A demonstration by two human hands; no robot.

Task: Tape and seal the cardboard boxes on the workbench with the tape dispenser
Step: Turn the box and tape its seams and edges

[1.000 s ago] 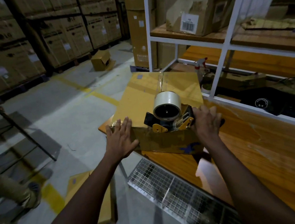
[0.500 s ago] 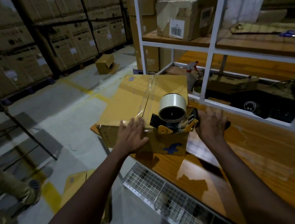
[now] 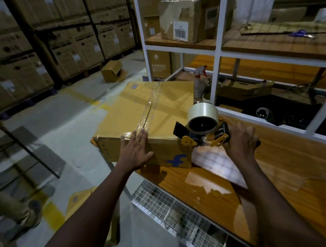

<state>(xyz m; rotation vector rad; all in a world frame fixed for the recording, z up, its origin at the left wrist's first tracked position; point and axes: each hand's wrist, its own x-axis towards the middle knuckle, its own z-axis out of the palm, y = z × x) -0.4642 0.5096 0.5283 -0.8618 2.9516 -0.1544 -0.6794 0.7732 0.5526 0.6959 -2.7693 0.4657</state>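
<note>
A brown cardboard box (image 3: 124,111) lies on the wooden workbench (image 3: 285,170), its left part overhanging the bench end. A strip of clear tape (image 3: 150,108) runs along the box's top seam and folds over the near edge. My left hand (image 3: 135,150) presses flat on that near edge, fingers straight over the tape end. At the box's near right corner sits the tape dispenser (image 3: 203,127), black and yellow with a white roll. My right hand (image 3: 240,141) grips its handle, which is mostly hidden under the hand.
A white shelf frame (image 3: 214,56) stands right behind the box, with a taped box (image 3: 190,18) and scissors (image 3: 300,33) on its shelf. A spray bottle (image 3: 200,82) stands beside the box. Below the bench edge is a wire mesh tray (image 3: 178,213). A person's leg (image 3: 5,212) is at left.
My left hand has slid right along the box's near edge onto the tape end. The dispenser, in my right hand, has moved off the seam to the box's near right corner.
</note>
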